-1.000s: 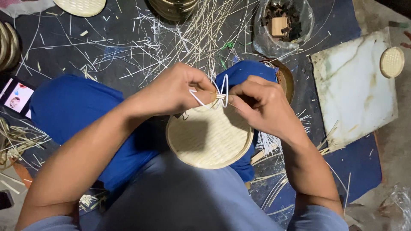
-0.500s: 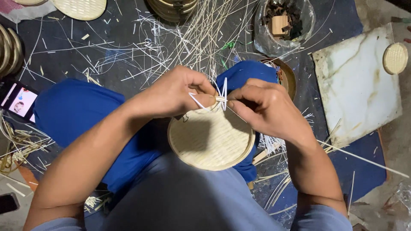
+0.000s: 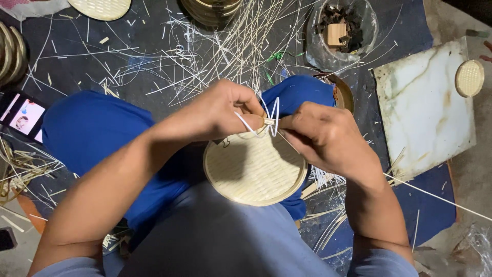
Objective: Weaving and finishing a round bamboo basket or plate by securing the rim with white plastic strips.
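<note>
So the disc (image 3: 254, 166) rests on my lap, its weave looking whole; what's left is the rim binding at its far edge. My left hand (image 3: 223, 110) and right hand (image 3: 320, 136) both pinch the white strip (image 3: 271, 114) there, knot probably unfinished.

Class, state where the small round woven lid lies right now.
In the head view, the small round woven lid lies far right, overlapping the white marble slab's upper right corner.
</note>
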